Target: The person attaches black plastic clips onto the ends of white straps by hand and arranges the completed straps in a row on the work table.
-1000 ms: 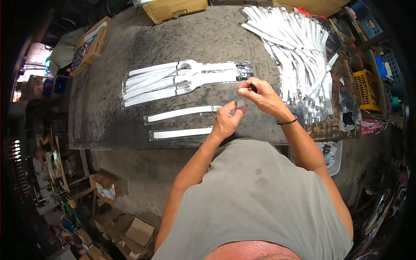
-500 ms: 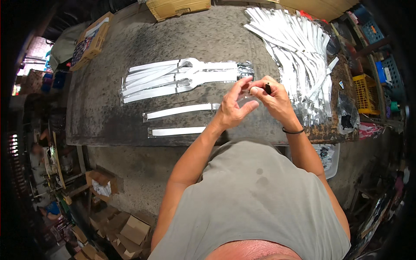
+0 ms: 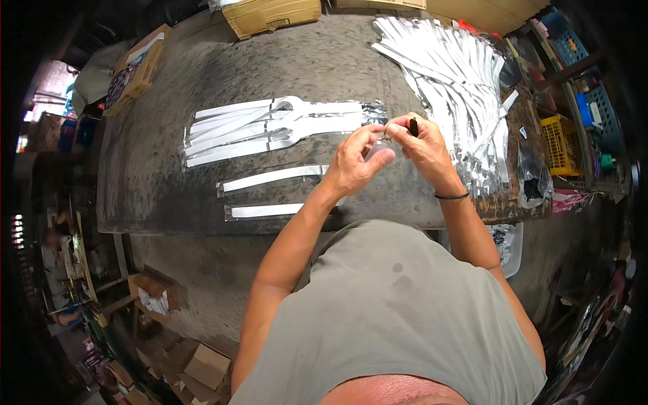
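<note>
My left hand [image 3: 356, 162] and my right hand [image 3: 424, 144] meet above the dark table [image 3: 155, 189]. Both pinch a small shiny piece [image 3: 386, 137] between the fingertips. My right hand also grips a thin dark tool [image 3: 413, 125] that sticks up between its fingers. A fanned bundle of long white strips in clear sleeves [image 3: 270, 128] lies just left of the hands. Two single strips lie nearer to me, one upper [image 3: 273, 178] and one lower [image 3: 266, 210].
A big heap of white strips [image 3: 449, 74] covers the table's far right. Cardboard boxes [image 3: 270, 15] stand at the far edge and one [image 3: 138, 67] at the far left. A yellow crate [image 3: 560, 138] and blue bins sit to the right; boxes litter the floor at lower left.
My left hand rose from the upper single strip and joined my right hand. The hands now work together a little higher and to the right.
</note>
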Available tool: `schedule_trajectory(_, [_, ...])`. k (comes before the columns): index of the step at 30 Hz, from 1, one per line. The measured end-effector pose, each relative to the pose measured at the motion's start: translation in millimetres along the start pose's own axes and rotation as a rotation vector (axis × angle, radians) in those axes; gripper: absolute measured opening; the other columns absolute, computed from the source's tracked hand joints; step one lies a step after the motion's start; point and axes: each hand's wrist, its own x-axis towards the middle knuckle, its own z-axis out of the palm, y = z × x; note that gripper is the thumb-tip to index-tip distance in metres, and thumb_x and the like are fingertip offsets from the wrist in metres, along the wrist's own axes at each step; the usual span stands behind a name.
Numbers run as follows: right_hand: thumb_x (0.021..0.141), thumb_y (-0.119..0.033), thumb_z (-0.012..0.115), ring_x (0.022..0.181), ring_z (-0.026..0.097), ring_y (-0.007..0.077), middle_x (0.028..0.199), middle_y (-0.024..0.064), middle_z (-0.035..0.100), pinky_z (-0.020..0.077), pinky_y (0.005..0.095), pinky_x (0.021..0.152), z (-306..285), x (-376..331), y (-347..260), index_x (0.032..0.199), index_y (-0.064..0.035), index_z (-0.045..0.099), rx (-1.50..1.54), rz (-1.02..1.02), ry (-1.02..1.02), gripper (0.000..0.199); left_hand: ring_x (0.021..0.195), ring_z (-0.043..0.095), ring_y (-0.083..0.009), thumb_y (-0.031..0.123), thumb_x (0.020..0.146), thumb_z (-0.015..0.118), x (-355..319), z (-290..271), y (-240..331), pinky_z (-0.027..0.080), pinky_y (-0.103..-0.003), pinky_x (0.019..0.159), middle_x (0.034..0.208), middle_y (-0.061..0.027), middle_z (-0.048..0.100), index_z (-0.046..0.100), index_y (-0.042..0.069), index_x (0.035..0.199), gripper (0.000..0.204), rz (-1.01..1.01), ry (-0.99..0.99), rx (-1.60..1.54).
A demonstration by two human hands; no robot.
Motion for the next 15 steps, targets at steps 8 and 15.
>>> schedule_trajectory(8, [0.085,-0.019,0.064,0.058,0.046,0.0044,0.068,-0.0021,0.055,0.0364,0.0193,0.051,1.5,2.0,-5.0,0.090,-0.0004,0.062,-0.034,0.098,-0.015,0.019,0.067,0.061,-0.0127,0.015,0.092,0.051,-5.7,6.0,-8.3,0.049,-0.025,0.061,0.097,-0.0071,0.063,0.058,-0.001,0.098,0.018,-0.533,-0.213,-0.329])
schedule_trajectory(15, [0.093,-0.033,0.052,0.069,0.048,0.0066,0.079,-0.0003,0.055,0.0401,0.0219,0.061,-4.5,12.1,16.0,0.093,-0.0003,0.063,0.119,-0.120,0.040,0.035,0.064,0.059,-0.0112,0.018,0.094,0.048,-1.0,1.6,-1.9,0.048,-0.024,0.056,0.095,-0.0096,0.062,0.054,-0.001,0.107,0.024,-0.597,-0.146,-0.651])
